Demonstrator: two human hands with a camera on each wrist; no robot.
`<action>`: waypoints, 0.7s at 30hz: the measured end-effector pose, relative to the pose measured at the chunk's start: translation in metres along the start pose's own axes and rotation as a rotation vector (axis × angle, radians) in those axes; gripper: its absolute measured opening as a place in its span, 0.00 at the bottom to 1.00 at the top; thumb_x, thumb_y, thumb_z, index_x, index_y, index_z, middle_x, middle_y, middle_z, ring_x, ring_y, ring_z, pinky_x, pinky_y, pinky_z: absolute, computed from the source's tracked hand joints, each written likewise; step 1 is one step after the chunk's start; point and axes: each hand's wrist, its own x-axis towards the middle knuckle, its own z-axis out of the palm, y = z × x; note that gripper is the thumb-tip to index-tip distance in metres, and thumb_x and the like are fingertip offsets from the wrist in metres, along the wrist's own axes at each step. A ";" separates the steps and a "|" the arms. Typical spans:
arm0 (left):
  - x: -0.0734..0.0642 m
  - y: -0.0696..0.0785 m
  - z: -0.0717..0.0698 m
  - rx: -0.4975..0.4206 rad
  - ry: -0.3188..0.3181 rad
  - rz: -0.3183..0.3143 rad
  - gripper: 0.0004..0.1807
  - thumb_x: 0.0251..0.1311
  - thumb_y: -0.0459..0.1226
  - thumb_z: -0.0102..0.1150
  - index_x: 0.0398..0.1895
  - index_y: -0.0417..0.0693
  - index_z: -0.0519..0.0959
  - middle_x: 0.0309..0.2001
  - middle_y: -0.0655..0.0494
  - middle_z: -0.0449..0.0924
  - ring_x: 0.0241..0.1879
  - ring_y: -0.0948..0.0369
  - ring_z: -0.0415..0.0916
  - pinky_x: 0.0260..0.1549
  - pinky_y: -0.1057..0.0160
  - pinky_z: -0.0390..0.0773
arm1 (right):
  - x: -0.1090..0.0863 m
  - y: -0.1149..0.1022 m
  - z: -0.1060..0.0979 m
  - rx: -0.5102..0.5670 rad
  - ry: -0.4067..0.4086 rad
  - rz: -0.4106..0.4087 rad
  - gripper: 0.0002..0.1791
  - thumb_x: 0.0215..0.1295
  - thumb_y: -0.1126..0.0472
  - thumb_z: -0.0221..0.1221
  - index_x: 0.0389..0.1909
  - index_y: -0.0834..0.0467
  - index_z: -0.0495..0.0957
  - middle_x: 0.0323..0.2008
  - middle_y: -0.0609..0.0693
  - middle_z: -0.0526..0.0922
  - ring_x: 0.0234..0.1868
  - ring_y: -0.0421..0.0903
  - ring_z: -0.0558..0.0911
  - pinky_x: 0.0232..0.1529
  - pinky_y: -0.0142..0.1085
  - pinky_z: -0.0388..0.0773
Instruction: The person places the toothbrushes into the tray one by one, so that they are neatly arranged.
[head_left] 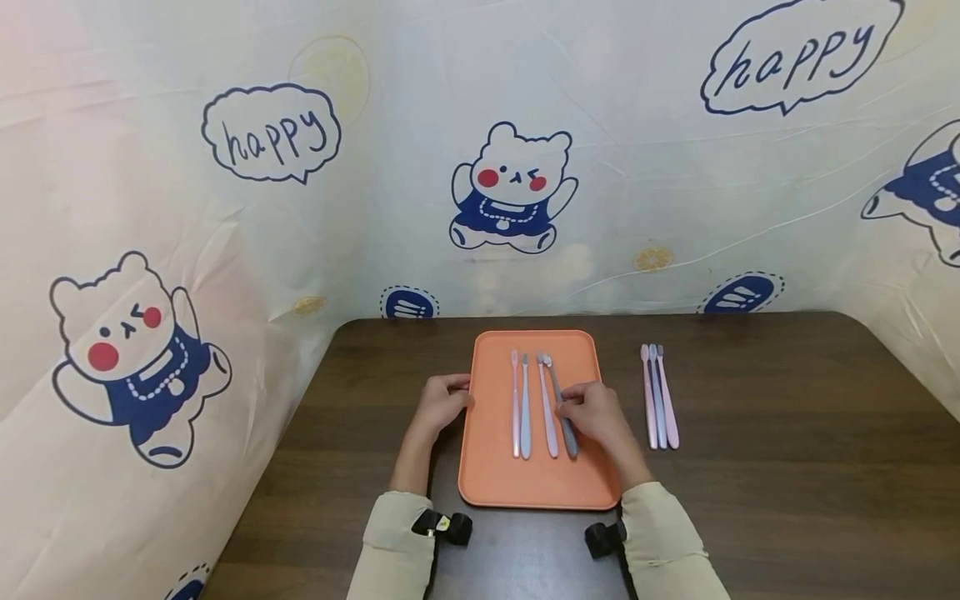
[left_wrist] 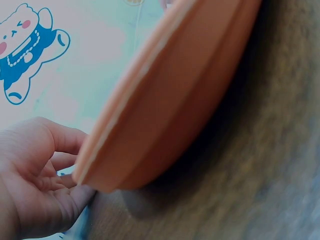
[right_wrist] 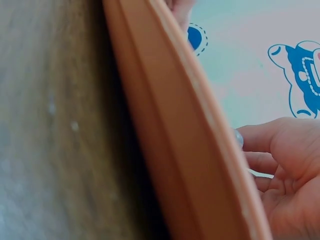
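Observation:
An orange tray (head_left: pixel 540 487) lies on the table in the head view, with several toothbrushes on it side by side. From the left come a thin pink toothbrush (head_left: pixel 515 408), a light blue toothbrush (head_left: pixel 526 417), another pink toothbrush (head_left: pixel 549 421) and a dark grey toothbrush (head_left: pixel 572 439), which leans at a slant. My left hand (head_left: pixel 442 404) grips the tray's left rim; in the left wrist view its fingers and thumb meet at that rim. Over the tray's right side, my right hand (head_left: pixel 596 412) pinches the grey toothbrush near its middle, partly hiding it.
Right of the tray, a pink toothbrush (head_left: pixel 648 408), a blue toothbrush (head_left: pixel 657 404) and another pink toothbrush (head_left: pixel 668 408) lie close together on the dark wooden table (head_left: pixel 787 467). A printed cloth (head_left: pixel 630 183) hangs behind the table's far edge.

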 end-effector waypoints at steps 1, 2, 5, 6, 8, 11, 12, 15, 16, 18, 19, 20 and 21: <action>0.000 0.000 0.000 -0.001 0.001 -0.001 0.25 0.56 0.27 0.57 0.60 0.35 0.80 0.54 0.40 0.83 0.51 0.53 0.78 0.43 0.64 0.80 | -0.001 0.000 0.000 0.003 -0.003 -0.002 0.14 0.63 0.63 0.66 0.47 0.66 0.86 0.37 0.57 0.90 0.34 0.43 0.84 0.33 0.32 0.79; 0.000 0.000 0.000 -0.002 0.003 -0.001 0.25 0.56 0.26 0.57 0.60 0.36 0.80 0.54 0.40 0.83 0.51 0.53 0.78 0.42 0.64 0.80 | -0.001 0.000 0.000 0.003 -0.006 -0.003 0.14 0.63 0.63 0.66 0.47 0.66 0.86 0.36 0.57 0.90 0.32 0.42 0.83 0.32 0.32 0.78; 0.000 0.000 0.000 -0.005 0.006 0.003 0.25 0.55 0.26 0.57 0.60 0.35 0.81 0.53 0.39 0.83 0.50 0.53 0.78 0.41 0.65 0.79 | -0.002 -0.001 0.001 0.003 -0.013 -0.009 0.14 0.64 0.64 0.65 0.47 0.66 0.86 0.34 0.56 0.89 0.28 0.41 0.82 0.29 0.31 0.77; 0.000 0.000 0.000 -0.005 0.007 0.006 0.25 0.55 0.26 0.57 0.59 0.34 0.81 0.53 0.39 0.83 0.50 0.53 0.79 0.41 0.66 0.79 | -0.003 -0.001 0.001 0.002 -0.014 -0.012 0.13 0.64 0.64 0.65 0.47 0.66 0.86 0.34 0.56 0.89 0.27 0.40 0.82 0.28 0.31 0.76; 0.000 0.000 0.000 -0.005 0.007 0.013 0.25 0.54 0.25 0.57 0.59 0.33 0.81 0.53 0.38 0.83 0.49 0.54 0.79 0.40 0.66 0.79 | -0.003 -0.001 0.002 0.007 -0.018 -0.019 0.13 0.64 0.65 0.65 0.47 0.66 0.85 0.33 0.56 0.88 0.26 0.40 0.82 0.27 0.31 0.76; -0.001 0.000 0.000 -0.007 0.007 0.016 0.26 0.54 0.25 0.56 0.59 0.32 0.80 0.53 0.37 0.83 0.49 0.54 0.79 0.39 0.67 0.79 | -0.003 0.000 0.003 0.039 -0.030 -0.043 0.13 0.63 0.67 0.64 0.47 0.68 0.85 0.32 0.57 0.88 0.27 0.40 0.83 0.28 0.31 0.78; -0.001 0.000 0.000 -0.009 0.006 0.013 0.26 0.54 0.25 0.56 0.59 0.33 0.80 0.53 0.37 0.83 0.49 0.54 0.79 0.39 0.67 0.79 | -0.003 0.000 0.003 0.048 -0.033 -0.055 0.12 0.63 0.68 0.64 0.46 0.69 0.85 0.32 0.57 0.88 0.27 0.41 0.83 0.29 0.32 0.79; -0.001 0.000 0.000 -0.013 0.006 0.006 0.26 0.54 0.25 0.56 0.59 0.33 0.80 0.53 0.38 0.83 0.50 0.54 0.78 0.40 0.67 0.78 | -0.003 0.001 0.004 0.068 -0.045 -0.096 0.12 0.61 0.70 0.62 0.45 0.70 0.85 0.30 0.58 0.88 0.26 0.41 0.83 0.30 0.32 0.80; -0.001 0.000 0.000 -0.011 0.005 0.006 0.26 0.54 0.25 0.56 0.59 0.33 0.80 0.53 0.38 0.83 0.50 0.54 0.79 0.40 0.67 0.78 | -0.002 0.001 0.005 0.069 -0.047 -0.104 0.12 0.61 0.71 0.62 0.45 0.70 0.85 0.30 0.58 0.88 0.26 0.41 0.83 0.30 0.32 0.79; -0.001 0.000 0.000 -0.006 0.004 0.011 0.25 0.54 0.25 0.56 0.59 0.33 0.80 0.53 0.38 0.83 0.49 0.54 0.79 0.40 0.67 0.79 | -0.002 0.001 0.006 0.073 -0.057 -0.122 0.13 0.61 0.72 0.62 0.45 0.71 0.85 0.30 0.58 0.88 0.26 0.40 0.83 0.30 0.31 0.79; -0.001 0.001 0.000 -0.005 0.005 0.011 0.25 0.54 0.25 0.56 0.59 0.33 0.80 0.53 0.38 0.83 0.49 0.54 0.79 0.40 0.67 0.79 | -0.002 0.001 0.006 0.084 -0.068 -0.124 0.13 0.61 0.73 0.61 0.46 0.71 0.85 0.30 0.58 0.87 0.26 0.40 0.83 0.30 0.31 0.80; -0.001 0.001 0.000 -0.005 0.005 0.010 0.25 0.54 0.25 0.56 0.59 0.33 0.80 0.53 0.38 0.83 0.49 0.54 0.79 0.40 0.66 0.79 | -0.001 0.001 0.007 0.098 -0.082 -0.129 0.13 0.61 0.73 0.61 0.46 0.72 0.84 0.31 0.59 0.87 0.27 0.41 0.83 0.31 0.32 0.81; -0.001 0.001 0.000 -0.001 0.005 0.013 0.25 0.55 0.25 0.56 0.59 0.33 0.80 0.53 0.38 0.83 0.49 0.54 0.79 0.40 0.66 0.79 | -0.001 0.001 0.007 0.113 -0.098 -0.133 0.14 0.61 0.74 0.60 0.47 0.73 0.83 0.32 0.60 0.87 0.28 0.41 0.83 0.32 0.33 0.82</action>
